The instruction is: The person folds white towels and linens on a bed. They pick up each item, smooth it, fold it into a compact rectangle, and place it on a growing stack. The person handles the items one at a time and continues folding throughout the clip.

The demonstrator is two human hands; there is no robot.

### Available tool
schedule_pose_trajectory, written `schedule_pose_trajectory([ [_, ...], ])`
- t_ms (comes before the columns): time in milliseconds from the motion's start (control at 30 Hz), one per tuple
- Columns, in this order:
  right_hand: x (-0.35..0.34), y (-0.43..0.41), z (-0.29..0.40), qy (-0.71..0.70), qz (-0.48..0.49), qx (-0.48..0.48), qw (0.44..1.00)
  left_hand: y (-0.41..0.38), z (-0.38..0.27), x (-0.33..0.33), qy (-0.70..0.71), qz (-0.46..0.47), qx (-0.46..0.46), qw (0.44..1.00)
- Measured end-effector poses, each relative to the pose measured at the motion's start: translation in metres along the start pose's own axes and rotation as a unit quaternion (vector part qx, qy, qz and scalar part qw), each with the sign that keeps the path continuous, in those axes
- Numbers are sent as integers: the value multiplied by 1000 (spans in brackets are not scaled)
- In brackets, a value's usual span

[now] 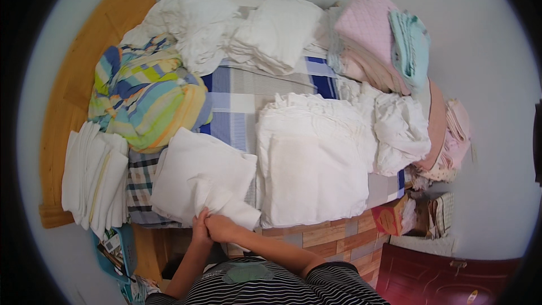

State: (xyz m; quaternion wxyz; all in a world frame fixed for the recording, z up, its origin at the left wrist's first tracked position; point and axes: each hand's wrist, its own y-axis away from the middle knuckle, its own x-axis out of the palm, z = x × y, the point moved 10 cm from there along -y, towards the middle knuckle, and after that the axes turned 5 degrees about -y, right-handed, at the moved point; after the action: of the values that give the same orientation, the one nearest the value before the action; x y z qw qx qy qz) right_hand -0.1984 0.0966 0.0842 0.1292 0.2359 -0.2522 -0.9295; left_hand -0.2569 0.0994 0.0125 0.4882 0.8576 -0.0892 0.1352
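A white cloth [203, 152] is spread at the bed's front edge, wrinkled where its near part rises toward my fingers. My left hand [201, 229] and my right hand [222, 228] meet there, side by side, both pinching that near part. My fingertips are partly hidden behind my knuckles. To the right of this cloth lies a large flat stack of white cloths [315, 169]. Farther left, folded white cloths [95, 178] hang over the wooden end of the bed.
A striped multicolored blanket [148, 97] is bunched at left. White bedding [203, 21] and a folded white pile [279, 29] sit along the wall. Pink quilted bedding [368, 25] is heaped at right. Below are a blue basket [131, 258] and a dark red chest [423, 271].
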Motion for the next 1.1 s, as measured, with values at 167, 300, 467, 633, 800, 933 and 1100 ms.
schedule_pose_trajectory([
  [167, -16, 16, -22, -80, -74, 14, 994, 3, 4, 19, -34, 44, -11, 998],
  [300, -33, 35, -44, -102, -158, 60, 980, 9, -1, 31, -128, 45, 31, 990],
  [467, -52, 42, -44, -140, -260, 21, 955, 12, -18, 44, -99, 61, 98, 988],
  [633, -82, 57, -56, -264, -340, -49, 901, 26, -40, 49, -104, 101, 122, 982],
  [800, -88, 58, -42, -246, -313, -83, 913, 6, -31, 68, -119, 116, 92, 982],
  [933, -94, 60, -51, -276, -346, -30, 896, -4, -20, 77, -68, 120, 15, 990],
  [1100, -157, 124, -108, -601, -370, -21, 708, 44, -82, 114, 9, 202, 54, 978],
])
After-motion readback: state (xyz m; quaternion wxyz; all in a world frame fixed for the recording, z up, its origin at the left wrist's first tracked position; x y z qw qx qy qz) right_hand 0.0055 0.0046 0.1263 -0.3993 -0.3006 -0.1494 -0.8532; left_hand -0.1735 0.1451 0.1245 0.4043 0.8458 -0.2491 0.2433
